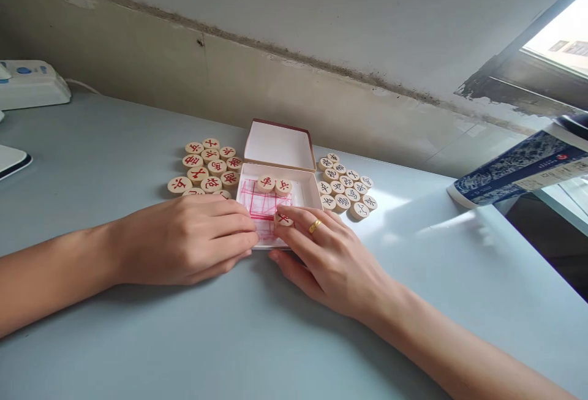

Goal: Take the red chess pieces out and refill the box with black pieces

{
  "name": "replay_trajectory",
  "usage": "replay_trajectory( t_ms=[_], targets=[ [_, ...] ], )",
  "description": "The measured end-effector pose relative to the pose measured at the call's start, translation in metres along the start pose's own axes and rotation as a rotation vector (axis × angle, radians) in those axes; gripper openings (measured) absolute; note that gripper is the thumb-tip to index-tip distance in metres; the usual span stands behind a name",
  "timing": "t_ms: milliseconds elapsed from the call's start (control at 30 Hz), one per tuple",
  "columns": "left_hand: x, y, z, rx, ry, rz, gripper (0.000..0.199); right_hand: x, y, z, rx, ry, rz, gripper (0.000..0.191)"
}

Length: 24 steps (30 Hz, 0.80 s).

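Note:
An open white box [305, 195] stands on the table, its lid [279, 144] tilted back behind it. Inside lie a folded sheet with red lines [260, 207] and two red-marked round pieces [266, 184]. My right hand [326, 253], a gold ring on one finger, reaches over the front edge; its fingertips are on a third red-marked piece [283, 219] in the box. My left hand [193, 237] rests at the box's left side, fingers together, and what is under them is hidden. Red-marked pieces [210, 155] lie beyond my left hand, black-marked pieces [346, 181] right of the box.
A blue and white cylinder [519, 161] lies slanted at the right. A white device with a blue button [34, 84] and a dark-edged white object [13, 160] are at the far left. The wall [220, 75] runs along the table's back edge.

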<state>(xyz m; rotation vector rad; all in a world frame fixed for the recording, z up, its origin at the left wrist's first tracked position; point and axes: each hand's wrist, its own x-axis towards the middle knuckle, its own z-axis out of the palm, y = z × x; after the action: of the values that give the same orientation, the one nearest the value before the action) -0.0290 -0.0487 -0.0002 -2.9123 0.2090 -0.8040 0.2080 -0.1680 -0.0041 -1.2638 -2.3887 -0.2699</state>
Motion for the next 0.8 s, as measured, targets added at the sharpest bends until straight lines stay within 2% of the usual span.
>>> replay_trajectory(
  t_ms=[167,367,633,800],
  targets=[
    [0.002,0.0,-0.001,0.0,0.002,0.002,0.025,0.0,0.0,0.0,0.006,0.0,-0.003,0.03],
    [0.0,0.001,-0.001,0.023,0.011,0.001,0.025,0.001,0.002,0.001,0.028,0.074,-0.06,0.023],
    [0.0,-0.001,-0.009,0.037,0.104,-0.014,0.017,0.002,0.003,-0.003,0.21,0.099,-0.217,0.032],
    [0.0,0.0,-0.015,-0.048,0.128,0.016,0.027,0.0,0.002,-0.005,0.325,0.094,-0.291,0.034]
  ],
)
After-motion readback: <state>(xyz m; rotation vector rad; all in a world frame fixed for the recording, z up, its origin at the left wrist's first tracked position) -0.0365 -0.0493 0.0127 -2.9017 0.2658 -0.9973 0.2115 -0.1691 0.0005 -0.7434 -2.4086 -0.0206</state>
